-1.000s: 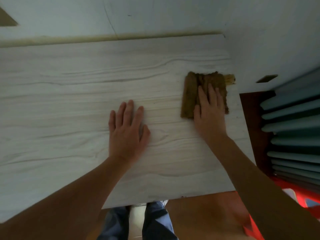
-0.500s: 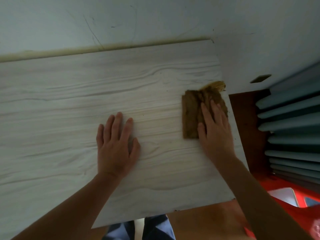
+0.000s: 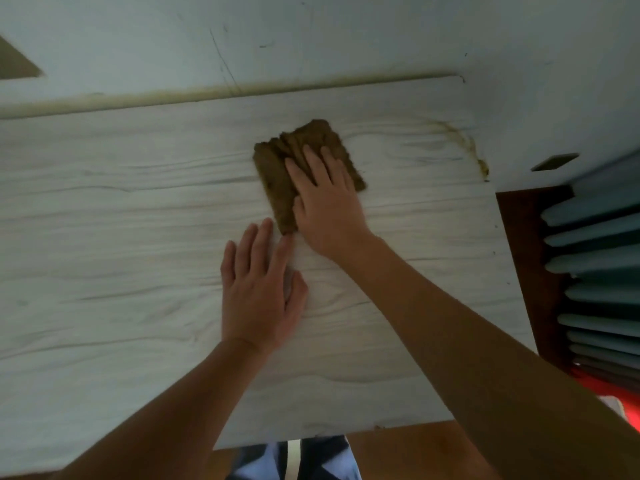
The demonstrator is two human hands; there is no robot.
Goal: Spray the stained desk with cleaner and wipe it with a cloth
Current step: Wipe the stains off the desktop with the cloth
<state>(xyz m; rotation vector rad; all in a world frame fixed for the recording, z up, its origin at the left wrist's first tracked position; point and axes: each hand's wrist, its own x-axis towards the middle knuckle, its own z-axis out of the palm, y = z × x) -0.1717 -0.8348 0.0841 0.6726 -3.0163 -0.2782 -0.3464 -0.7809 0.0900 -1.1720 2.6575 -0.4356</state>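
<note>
Pale wood-grain desk (image 3: 138,209) (yellowish stain (image 3: 464,140) near right edge); brown cloth (image 3: 277,174), both hands flat on it.

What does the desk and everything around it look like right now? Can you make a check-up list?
Surface: pale wood-grain desk; brownish stain streak near the far right corner.
Job's things: brown cloth flat on the desk; spray cleaner: nothing seen.
Clutter: nothing seen.
Hands: right hand flat, pressing on the cloth; left hand flat on bare desk, empty, index fingertip right at the cloth's near corner.
Cables: nothing seen.
Surroundings: scuffed pale wall behind; yellowed seam where the desk meets it; stack of blue-grey panels on the right.
</note>
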